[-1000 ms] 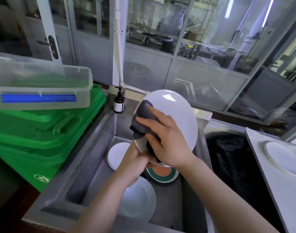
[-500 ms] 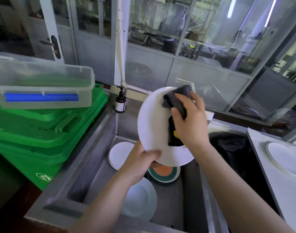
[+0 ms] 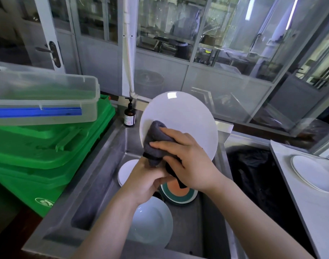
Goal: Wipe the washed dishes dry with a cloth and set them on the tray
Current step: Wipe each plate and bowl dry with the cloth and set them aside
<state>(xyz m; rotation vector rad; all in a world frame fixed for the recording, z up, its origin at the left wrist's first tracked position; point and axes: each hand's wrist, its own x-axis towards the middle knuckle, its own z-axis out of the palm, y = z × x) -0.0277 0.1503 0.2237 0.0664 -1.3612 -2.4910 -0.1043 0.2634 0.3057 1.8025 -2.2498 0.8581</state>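
The plate (image 3: 180, 120) is standing nearly on edge above the sink (image 3: 111, 146), its face turned toward the person. The left hand (image 3: 145, 182) is gripping its bottom rim from below, fingers curled round it. The right hand (image 3: 188, 159) is pressing a grey cloth (image 3: 156, 139) against the plate's lower left, fingers bent over the wad. The tray (image 3: 298, 184), already carrying one plate, is lying well off to the right, so the right hand is likely nearer for setting down.
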